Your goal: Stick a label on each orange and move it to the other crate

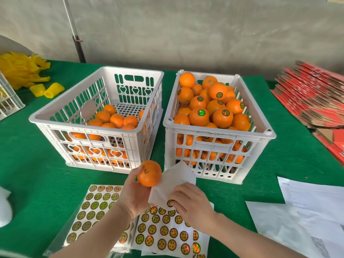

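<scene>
Left grip is clamped round an orange, held above the green table with its stem end toward the camera. Just right of it, the right grip pinches a round label at the top edge of a label sheet lying below both grips. A curled white flap of that sheet rises between the two grips and hides part of the front of the right crate, which is heaped with labelled oranges. Beyond the left grip stands the left crate, partly filled with plain oranges. The left forearm covers part of a second label sheet. White papers lie right of the right grip, with flattened red cartons beyond them. Yellow foam nets lie far left.
</scene>
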Available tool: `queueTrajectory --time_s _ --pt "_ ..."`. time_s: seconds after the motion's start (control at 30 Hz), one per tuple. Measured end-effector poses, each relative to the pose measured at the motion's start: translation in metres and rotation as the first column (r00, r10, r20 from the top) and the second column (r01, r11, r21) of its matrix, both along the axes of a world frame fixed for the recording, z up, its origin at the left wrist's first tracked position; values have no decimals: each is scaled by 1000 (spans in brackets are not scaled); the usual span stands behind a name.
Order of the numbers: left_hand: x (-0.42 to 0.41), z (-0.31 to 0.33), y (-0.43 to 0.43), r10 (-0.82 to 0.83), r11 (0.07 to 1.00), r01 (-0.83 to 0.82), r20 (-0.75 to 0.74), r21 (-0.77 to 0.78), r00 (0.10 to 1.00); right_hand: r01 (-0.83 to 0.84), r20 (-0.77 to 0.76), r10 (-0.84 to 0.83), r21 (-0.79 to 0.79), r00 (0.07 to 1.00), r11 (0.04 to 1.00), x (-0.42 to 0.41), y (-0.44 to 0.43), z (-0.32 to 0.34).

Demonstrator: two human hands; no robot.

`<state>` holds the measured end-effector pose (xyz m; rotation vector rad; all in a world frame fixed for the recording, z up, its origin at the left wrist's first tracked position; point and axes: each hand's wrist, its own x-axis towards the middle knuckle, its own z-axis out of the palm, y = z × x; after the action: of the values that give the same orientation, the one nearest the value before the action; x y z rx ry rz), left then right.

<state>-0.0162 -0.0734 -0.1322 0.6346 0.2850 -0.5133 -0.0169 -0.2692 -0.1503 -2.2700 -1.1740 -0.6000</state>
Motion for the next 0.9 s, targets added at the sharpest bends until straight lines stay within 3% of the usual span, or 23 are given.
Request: queueTrajectory --time_s 0.17,0.27,0.37,0.43,0.53,0.63,0.73,0.9 --pt "1 0 4 -38 999 37 13 36 999 -20 -22 19 -11 1000 1000 -5 2 6" --pt "4 -1 13 -80 981 71 43 178 996 43 -240 -15 110 971 993 -12 4 11" --pt "2 3 24 -171 888 120 75 445 982 197 -442 -83 220 893 955 -11 6 20" --pt "-1 4 30 -215 769 117 83 628 973 332 -602 -100 287 792 898 -7 11 30" --pt "-3 9 33 -264 588 27 161 808 951 531 -851 2 330 525 780 1 19 49" --pt "-4 16 27 -321 482 -119 302 868 898 632 -926 202 367 320 682 8 30 65" --pt "-4 23 14 -286 533 -214 412 818 865 662 -917 340 390 210 640 10 40 77" --pt "-1 38 6 -188 807 -115 437 580 880 648 -913 294 407 282 643 11 50 86"
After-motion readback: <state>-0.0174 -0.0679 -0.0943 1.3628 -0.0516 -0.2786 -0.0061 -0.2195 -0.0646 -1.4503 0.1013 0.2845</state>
